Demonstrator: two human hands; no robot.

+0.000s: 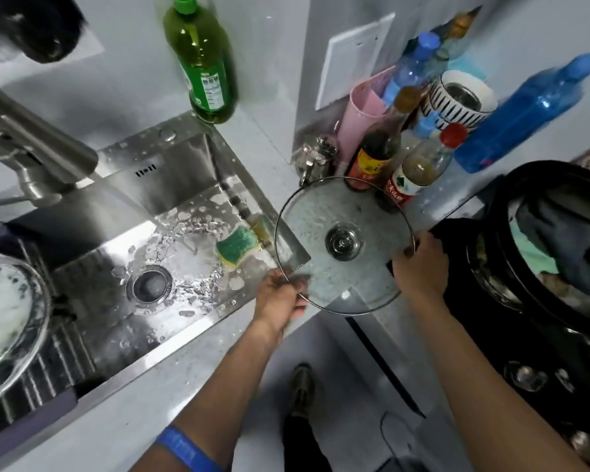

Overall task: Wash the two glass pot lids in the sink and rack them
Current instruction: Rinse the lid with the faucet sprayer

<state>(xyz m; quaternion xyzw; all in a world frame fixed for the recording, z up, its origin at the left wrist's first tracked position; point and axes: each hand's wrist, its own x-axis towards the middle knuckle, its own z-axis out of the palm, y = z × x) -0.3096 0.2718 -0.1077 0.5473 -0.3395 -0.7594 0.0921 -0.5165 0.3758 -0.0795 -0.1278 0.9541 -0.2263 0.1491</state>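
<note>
Glass pot lid [344,247], wet and speckled with droplets, held level over the right front corner of the steel sink [171,185], partly above the counter. Left hand [280,298] pinches the near-left rim; right hand [419,264] curls round the right rim. Second glass lid [4,311], soapy, lies on the ribbed rack [55,362] at the sink's left edge. Green-and-yellow sponge [237,245] rests inside the sink against its right wall; drain [149,284] sits at the basin centre; faucet [31,144] stands behind the sink.
</note>
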